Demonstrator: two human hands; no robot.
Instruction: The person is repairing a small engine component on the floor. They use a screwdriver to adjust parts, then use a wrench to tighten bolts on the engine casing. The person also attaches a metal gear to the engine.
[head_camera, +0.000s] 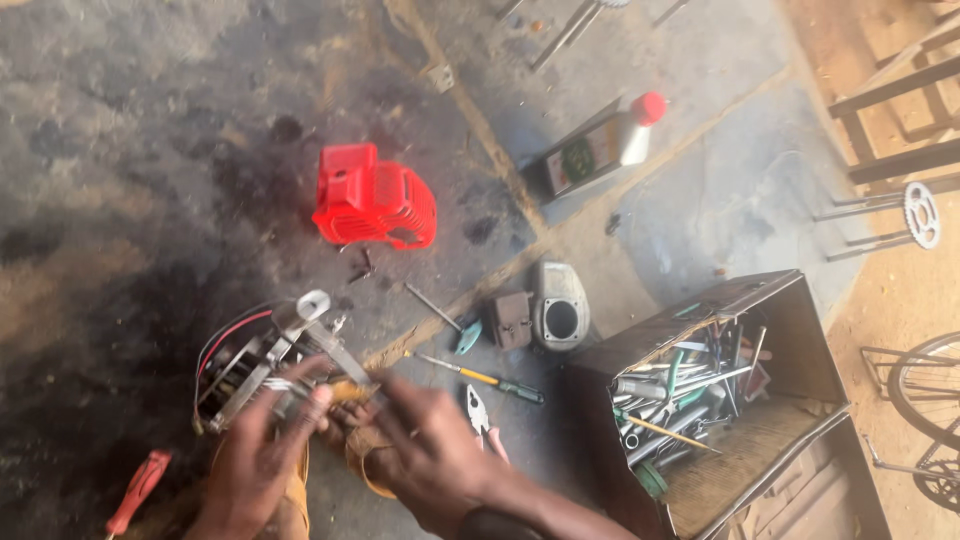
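Observation:
Both my hands work on a small engine block (262, 362) with metal fins and red and black wires, held low at the left over the oily floor. My left hand (258, 455) grips it from below, fingers wrapped on its near side. My right hand (432, 448) presses against its right side, fingers bent on the metal; motion blur hides the exact grip. A red plastic engine cover (375, 197) lies on the floor beyond them.
An open metal toolbox (722, 395) full of several tools stands at the right. On the floor lie a yellow-shafted screwdriver (480, 377), pliers (480, 415), a grey engine part (559, 308), a red-capped bottle (600, 148) and a red-handled screwdriver (138, 490). A sprocket (920, 214) and bicycle wheel (925, 400) are far right.

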